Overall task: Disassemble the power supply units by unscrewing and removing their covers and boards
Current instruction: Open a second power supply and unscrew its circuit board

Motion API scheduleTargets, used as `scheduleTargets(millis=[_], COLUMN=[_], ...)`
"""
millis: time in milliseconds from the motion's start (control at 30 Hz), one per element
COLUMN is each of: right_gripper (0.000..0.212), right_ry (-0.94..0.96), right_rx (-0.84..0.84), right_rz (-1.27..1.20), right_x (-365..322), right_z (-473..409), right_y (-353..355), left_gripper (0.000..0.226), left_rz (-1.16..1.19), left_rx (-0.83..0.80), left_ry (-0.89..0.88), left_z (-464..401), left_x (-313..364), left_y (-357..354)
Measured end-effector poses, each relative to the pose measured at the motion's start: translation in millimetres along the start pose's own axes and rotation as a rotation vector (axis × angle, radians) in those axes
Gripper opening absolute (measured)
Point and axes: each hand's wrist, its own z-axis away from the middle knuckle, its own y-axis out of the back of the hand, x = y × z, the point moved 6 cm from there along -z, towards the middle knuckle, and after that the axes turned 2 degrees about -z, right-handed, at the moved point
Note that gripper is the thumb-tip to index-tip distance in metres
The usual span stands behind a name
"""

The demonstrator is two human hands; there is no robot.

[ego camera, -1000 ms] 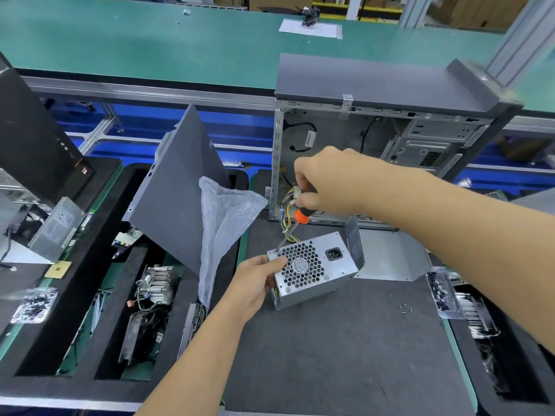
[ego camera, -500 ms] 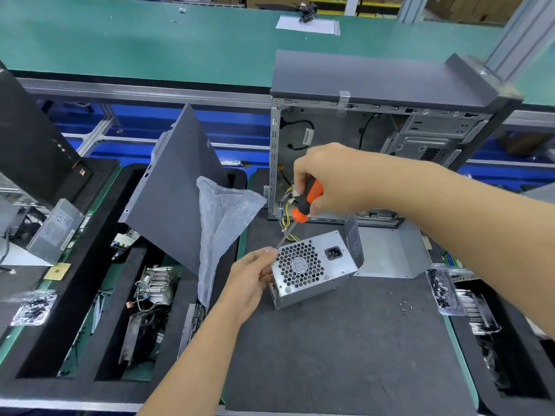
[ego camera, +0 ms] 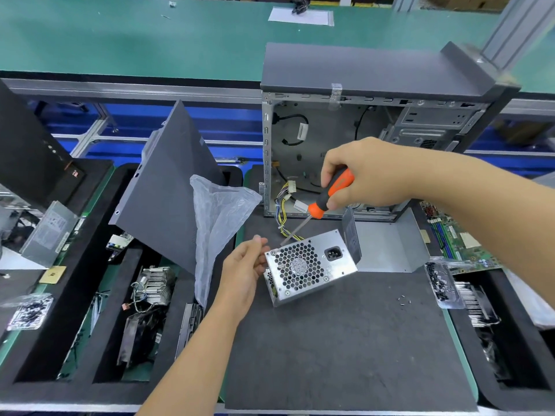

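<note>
A silver power supply unit [ego camera: 312,265] lies tilted on the dark mat [ego camera: 345,340], its fan grille and power socket facing me. Yellow and black cables run from its back toward the case. My left hand [ego camera: 244,271] sits against the unit's left edge, thumb touching the front corner and fingers loosely curved. My right hand [ego camera: 366,172] grips an orange and black screwdriver [ego camera: 326,199] above the unit. The shaft slants down-left, and its tip hovers just above the unit's top left corner.
An open computer case [ego camera: 330,136] stands behind the unit, with a bent metal cover [ego camera: 390,244] to its right. A grey side panel [ego camera: 168,190] and a plastic bag [ego camera: 219,214] lean at the left. Foam trays hold a heatsink [ego camera: 153,283], and loose screws [ego camera: 402,300] lie on the mat.
My right hand has risen and moved right, showing more of the screwdriver handle. My left hand has eased its hold on the unit's left edge.
</note>
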Motion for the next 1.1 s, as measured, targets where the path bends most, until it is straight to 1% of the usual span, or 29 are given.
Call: scheduleTargets(millis=[67, 133, 233, 367, 433, 533, 600, 667, 733, 800, 833, 900, 1000, 1067, 1100], right_gripper=[0.027, 0.026, 0.026, 0.026, 0.025, 0.025, 0.024, 0.024, 0.023, 0.023, 0.023, 0.022, 0.022, 0.022, 0.022], right_ry=[-0.016, -0.024, -0.035, -0.044, -0.046, -0.044, -0.044, -0.047, -0.049, -0.047, -0.048, -0.050, -0.063, -0.067, -0.068], right_rx=[0.016, 0.025, 0.029, 0.054, 0.065, 0.077, 0.084, 0.086, 0.094, 0.106, 0.109, 0.110, 0.109, 0.107, 0.109], right_rz=[-0.019, -0.025, -0.024, -0.038, -0.053, -0.064, -0.072, -0.079, -0.088, -0.104, -0.112, -0.128, -0.137, -0.139, -0.143], right_x=[7, 12, 20, 27, 29, 32, 33, 34, 35, 35, 36, 36, 40, 41, 42], right_z=[1, 1, 1, 2, 2, 3, 4, 6, 8, 10, 11, 13, 15, 16, 16], right_y=[1, 1, 0, 0, 0, 0, 0, 0, 0, 0, 0, 0, -3, -5, -6], left_gripper=[0.026, 0.011, 0.019, 0.026, 0.024, 0.019, 0.015, 0.009, 0.008, 0.012, 0.011, 0.009, 0.018, 0.026, 0.033], left_rz=[-0.078, -0.191, -0.363, -0.475, -0.535, -0.612, -0.622, -0.522, -0.274, 0.011, 0.118, 0.241, 0.314, 0.263, 0.209], left_rx=[-0.030, -0.052, -0.046, -0.013, 0.005, 0.033, 0.047, 0.099, 0.189, 0.223, 0.222, 0.225, 0.209, 0.164, 0.130], left_ry=[-0.061, -0.139, -0.219, -0.386, -0.454, -0.463, -0.424, -0.369, -0.254, -0.056, 0.046, 0.202, 0.320, 0.363, 0.371], left_z=[3, 4, 5, 11, 13, 12, 10, 8, 2, -4, -5, -3, 2, 5, 7], left_x=[4, 8, 14, 25, 29, 29, 27, 24, 18, 4, -3, -17, -29, -33, -34], left_y=[0, 0, 2, -3, -5, -7, -6, -2, 7, 14, 16, 19, 18, 14, 12])
